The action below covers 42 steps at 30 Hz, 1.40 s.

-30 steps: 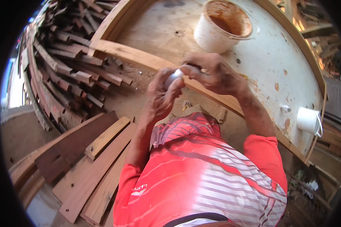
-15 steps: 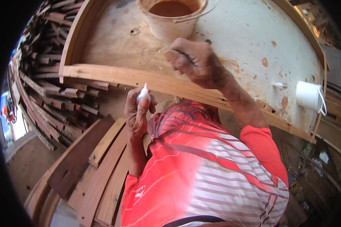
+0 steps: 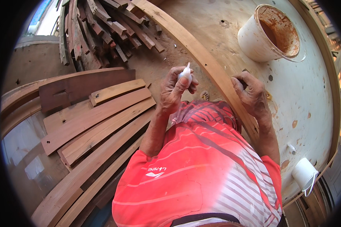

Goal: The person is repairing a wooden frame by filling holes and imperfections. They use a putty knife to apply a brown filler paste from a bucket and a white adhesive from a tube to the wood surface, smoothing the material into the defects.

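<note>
My left hand [image 3: 177,89] is wrapped round a small white squeeze bottle [image 3: 185,75], its thin nozzle pointing up. The bottle is apart from the table, left of its wooden rim [image 3: 201,53]. Over the right side of that rim, my right hand [image 3: 251,94] is closed with its fingers curled in. Whether anything sits in those fingers is hidden. Beyond it on the worn, pale tabletop [image 3: 310,83] stands a white pail [image 3: 250,41] holding brown liquid, its inner wall smeared brown.
Sawn boards [image 3: 102,117] lie side by side at my left. A pile of wood strips [image 3: 98,30] is at the far left. On the table's near right are a small white bucket [image 3: 304,173] on its side and a small white piece [image 3: 291,147].
The view has swung left, so the table and pail sit farther right and more boards show. My right hand has come back from near the pail to the rim. The bottle remains in my left hand.
</note>
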Motion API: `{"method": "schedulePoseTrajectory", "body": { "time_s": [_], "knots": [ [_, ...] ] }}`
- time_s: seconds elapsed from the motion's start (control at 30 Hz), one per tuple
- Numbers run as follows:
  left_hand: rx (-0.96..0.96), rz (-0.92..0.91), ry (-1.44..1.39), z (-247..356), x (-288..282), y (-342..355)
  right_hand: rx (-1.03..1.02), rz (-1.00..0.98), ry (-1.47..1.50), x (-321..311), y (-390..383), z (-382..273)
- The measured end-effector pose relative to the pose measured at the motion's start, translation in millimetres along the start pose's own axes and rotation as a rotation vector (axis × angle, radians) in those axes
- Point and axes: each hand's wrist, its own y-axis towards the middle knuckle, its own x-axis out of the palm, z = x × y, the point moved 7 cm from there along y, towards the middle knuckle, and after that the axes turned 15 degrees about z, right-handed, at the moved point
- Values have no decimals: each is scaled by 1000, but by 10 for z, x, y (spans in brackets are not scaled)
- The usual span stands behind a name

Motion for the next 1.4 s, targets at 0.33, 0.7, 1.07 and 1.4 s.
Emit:
{"method": "schedulePoseTrajectory", "body": {
  "time_s": [0.33, 0.7, 1.07, 1.4],
  "knots": [
    [-1, -76, -149, -25, 243, 5, -86, -151, 348, 672, -93, -483],
    [27, 26, -156, 261, 62, 580, 273, -7, 554, 1067, 396, -448],
    [-66, 534, 233, 307, -1236, 2209, 333, 185, 530, 1676, 1552, -408],
    [-54, 362, 163, 252, -992, 2497, 398, 250, 448, 1824, 1677, -306]
  ]
}}
